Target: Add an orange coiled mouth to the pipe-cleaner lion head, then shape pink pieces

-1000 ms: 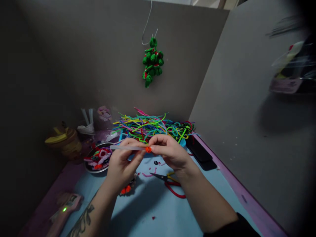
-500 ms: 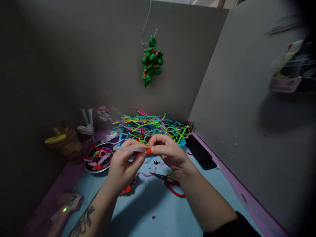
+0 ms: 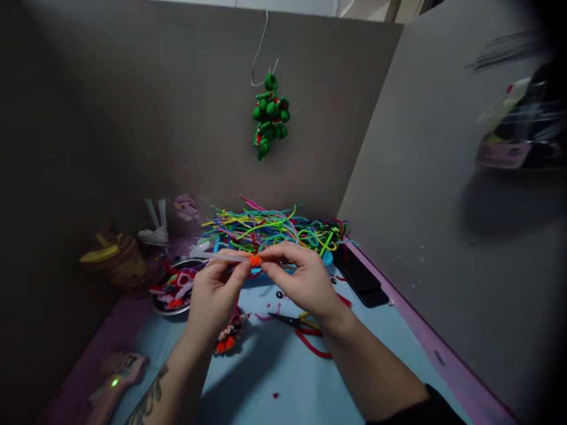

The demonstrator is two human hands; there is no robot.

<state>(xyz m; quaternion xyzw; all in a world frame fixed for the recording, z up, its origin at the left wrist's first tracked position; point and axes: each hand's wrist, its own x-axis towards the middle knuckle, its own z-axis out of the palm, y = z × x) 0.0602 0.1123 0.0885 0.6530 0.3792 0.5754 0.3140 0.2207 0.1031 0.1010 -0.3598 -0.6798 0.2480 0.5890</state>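
Note:
My left hand (image 3: 217, 295) pinches a pale translucent stick (image 3: 224, 257) that lies level and points left. At the stick's right end sits a small orange pipe-cleaner piece (image 3: 254, 260). My right hand (image 3: 303, 280) pinches that orange piece with thumb and forefinger. Both hands hover above the light blue mat (image 3: 283, 378), just in front of a heap of coloured pipe cleaners (image 3: 270, 227).
Red-handled scissors (image 3: 305, 330) lie on the mat under my right wrist. A round dish of pink and red bits (image 3: 175, 286) stands at the left, a small red and black craft piece (image 3: 228, 336) near it. A pink glue gun (image 3: 113, 381) lies front left; a black phone (image 3: 361, 277) right; a green ornament (image 3: 269, 115) hangs on the wall.
Both hands have risen slightly and shifted left with the stick and the orange piece. The view has tilted a little.

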